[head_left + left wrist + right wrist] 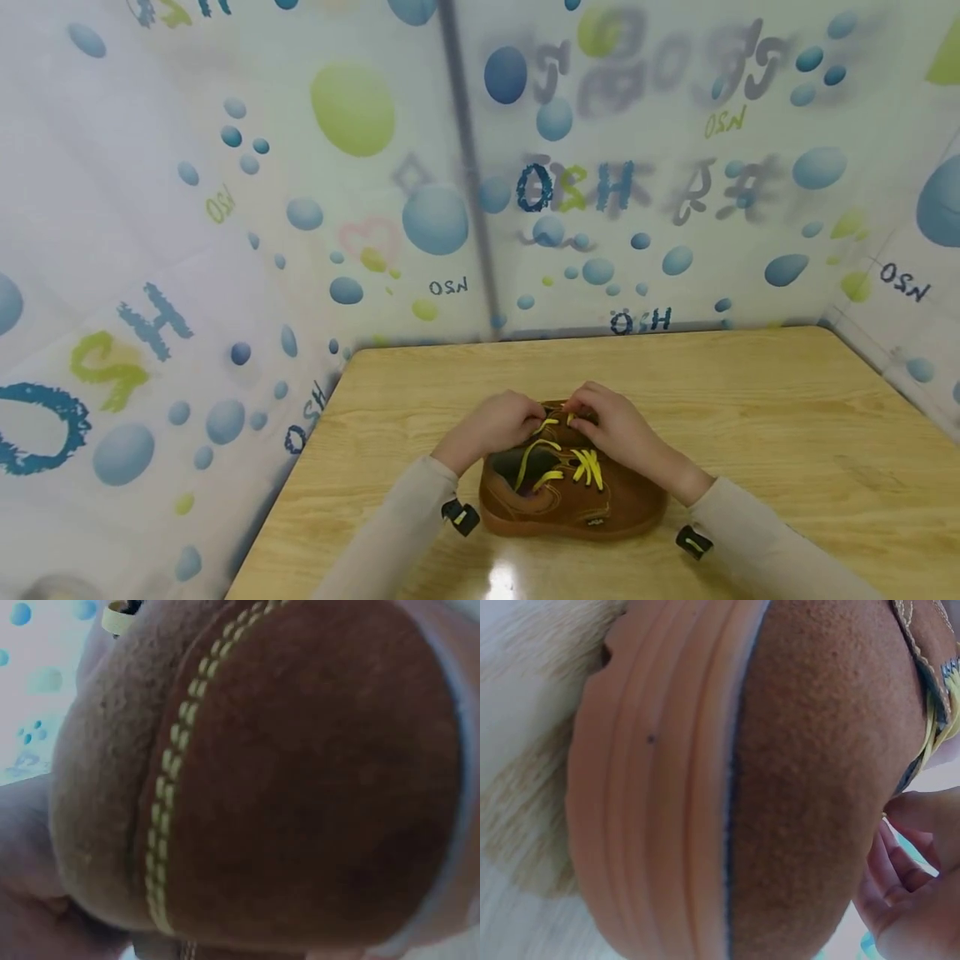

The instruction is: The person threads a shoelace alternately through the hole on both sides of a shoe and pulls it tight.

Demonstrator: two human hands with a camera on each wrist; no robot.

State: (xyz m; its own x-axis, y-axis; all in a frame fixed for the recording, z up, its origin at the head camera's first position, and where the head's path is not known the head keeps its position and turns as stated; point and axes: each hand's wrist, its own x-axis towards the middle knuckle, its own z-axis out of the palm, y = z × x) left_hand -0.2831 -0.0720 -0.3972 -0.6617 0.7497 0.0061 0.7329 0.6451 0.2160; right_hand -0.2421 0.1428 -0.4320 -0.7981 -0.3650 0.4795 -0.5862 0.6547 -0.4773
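Two brown suede shoes with yellow laces stand on the table, one behind the other. The near shoe [626, 500] points its toe right; its heel [315, 772] fills the left wrist view and its toe [817, 787] the right wrist view. Most of the far shoe [553, 435] is hidden behind it and my hands. My left hand [501, 423], fingers curled, pinches the far shoe's yellow shoelace [547, 426] on its left side. Opposite, my right hand [617, 423] pinches that lace between thumb and fingers; its fingertips are partly hidden in the right wrist view.
The wood-grain table [787, 433] spreads around the shoes. Behind it and on both sides hangs a pale curtain [420, 300] printed with blue and green drops. Black straps [461, 517] sit at both cuffs.
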